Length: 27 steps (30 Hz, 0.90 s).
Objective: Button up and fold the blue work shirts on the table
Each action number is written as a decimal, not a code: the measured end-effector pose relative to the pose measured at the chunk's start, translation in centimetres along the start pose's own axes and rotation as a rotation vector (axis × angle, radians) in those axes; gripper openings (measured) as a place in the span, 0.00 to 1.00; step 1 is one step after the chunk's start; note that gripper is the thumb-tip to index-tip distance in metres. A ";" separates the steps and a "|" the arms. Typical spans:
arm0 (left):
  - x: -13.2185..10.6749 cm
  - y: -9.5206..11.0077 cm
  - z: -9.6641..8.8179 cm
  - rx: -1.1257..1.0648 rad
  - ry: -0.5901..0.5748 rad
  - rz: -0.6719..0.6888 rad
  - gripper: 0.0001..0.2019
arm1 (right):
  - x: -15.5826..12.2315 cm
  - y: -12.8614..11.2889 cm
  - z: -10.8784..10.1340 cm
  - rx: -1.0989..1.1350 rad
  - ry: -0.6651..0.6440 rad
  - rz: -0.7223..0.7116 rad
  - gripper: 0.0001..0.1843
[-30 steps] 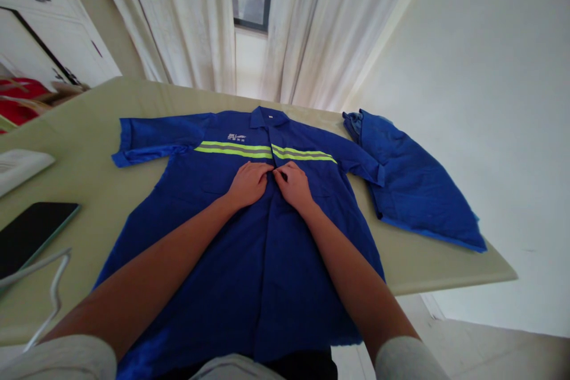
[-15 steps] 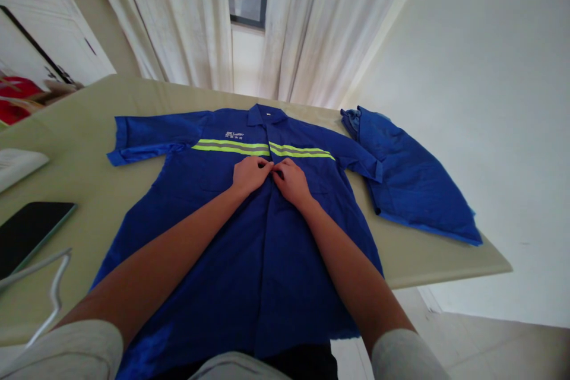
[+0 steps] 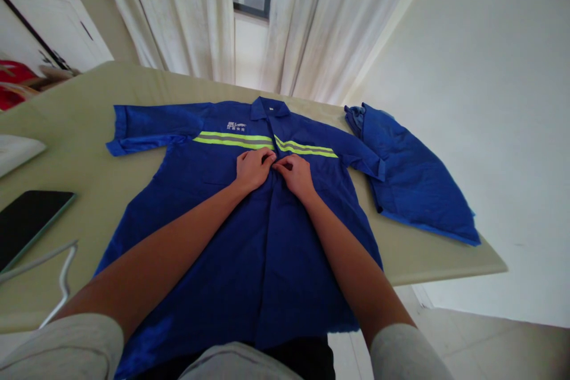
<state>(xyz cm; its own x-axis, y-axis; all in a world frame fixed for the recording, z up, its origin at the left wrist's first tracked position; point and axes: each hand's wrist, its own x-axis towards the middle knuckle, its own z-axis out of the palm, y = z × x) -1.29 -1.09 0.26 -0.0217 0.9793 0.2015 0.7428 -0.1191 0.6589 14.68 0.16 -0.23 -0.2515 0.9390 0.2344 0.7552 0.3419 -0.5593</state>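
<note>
A blue work shirt with a yellow-green reflective stripe across the chest lies flat and face up on a pale green table, collar away from me. My left hand and my right hand meet at the shirt's front opening just below the stripe. Both pinch the edges of the front placket, fingers curled together. What lies between the fingertips is too small to see.
A second blue garment lies folded at the table's right end, partly over the edge. A dark tablet, a white hanger and a white object lie at the left. White curtains hang behind the table.
Both hands have crept a little farther up the shirt front toward the reflective stripe. The shirt itself has stayed flat where it lay.
</note>
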 end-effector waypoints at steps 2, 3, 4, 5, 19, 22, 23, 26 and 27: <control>0.1 -0.3 -0.1 -0.020 -0.033 0.032 0.12 | 0.1 0.3 0.2 0.004 0.042 0.038 0.07; 0.1 -0.6 -0.1 -0.022 -0.058 0.055 0.14 | 0.1 0.4 0.3 0.002 0.059 0.047 0.08; 0.1 -0.9 -0.1 -0.015 -0.086 0.084 0.15 | 0.1 0.5 0.4 -0.001 0.069 0.050 0.08; 0.1 -1.3 -0.1 0.006 -0.112 0.119 0.16 | 0.1 0.5 0.4 -0.003 0.075 0.045 0.09; 5.0 -4.3 -0.4 0.342 -0.131 0.296 0.19 | -4.0 -2.2 -1.4 -0.161 -0.128 -0.138 0.19; 5.2 -4.2 -1.0 0.304 -0.099 0.366 0.19 | -3.8 -2.1 -0.9 -0.173 -0.076 -0.121 0.13; 4.9 -4.1 -1.2 0.283 -0.094 0.403 0.20 | -3.7 -2.1 -0.7 -0.183 -0.061 -0.119 0.12; 3.6 -3.7 -1.7 0.240 -0.084 0.473 0.21 | -3.2 -2.2 -0.5 -0.179 -0.034 -0.115 0.11; 3.1 -3.6 -1.8 0.234 -0.081 0.474 0.20 | -3.1 -2.1 -0.5 -0.159 -0.027 -0.107 0.12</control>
<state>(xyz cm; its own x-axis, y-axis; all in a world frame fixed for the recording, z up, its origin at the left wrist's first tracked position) -5.24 2.08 -0.16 0.3973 0.8376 0.3749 0.7884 -0.5206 0.3278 14.11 -3.50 0.61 -0.3500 0.8989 0.2637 0.8089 0.4320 -0.3988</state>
